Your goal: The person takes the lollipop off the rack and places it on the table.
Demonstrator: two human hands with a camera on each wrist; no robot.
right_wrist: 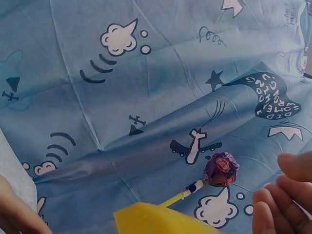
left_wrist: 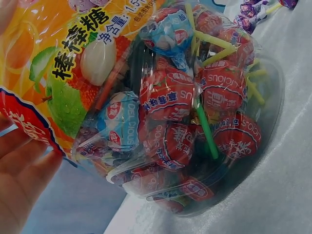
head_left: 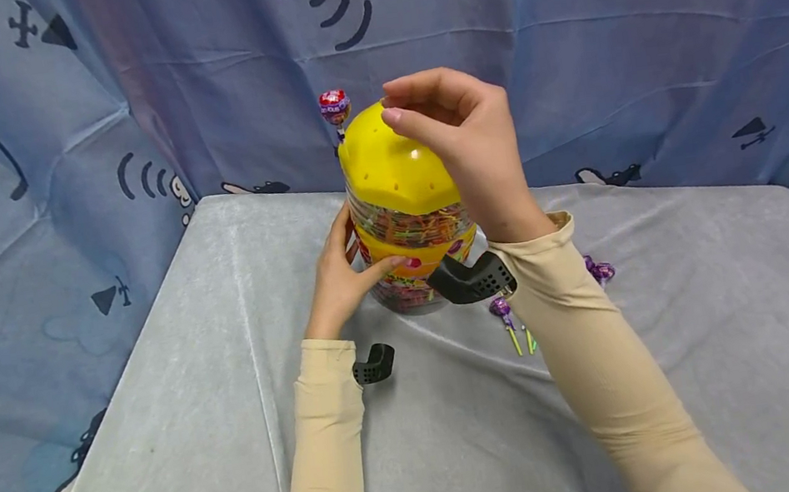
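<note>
A clear plastic jar point(head_left: 409, 227) full of wrapped lollipops point(left_wrist: 168, 92) stands on the cloth, with an orange fruit-printed label point(left_wrist: 73, 63) around it. Its yellow domed lid point(head_left: 384, 172) has small holes. One purple-and-red wrapped lollipop point(head_left: 334, 106) sticks up at the lid's left side, its yellow stick point(right_wrist: 173, 200) down at the lid. My left hand point(head_left: 341, 283) grips the jar's lower left side, thumb across the front. Above the lid's right side is my right hand point(head_left: 474, 138), fingers loosely bent, nothing between thumb and fingers. In the right wrist view it is apart from the lollipop.
Purple-wrapped lollipops point(head_left: 500, 308) lie on the grey cloth point(head_left: 195, 392) right of the jar, partly hidden by the right forearm point(head_left: 599, 352). A blue patterned curtain point(head_left: 229, 93) hangs close behind the table. Black brackets point(head_left: 375, 364) sit at both wrists.
</note>
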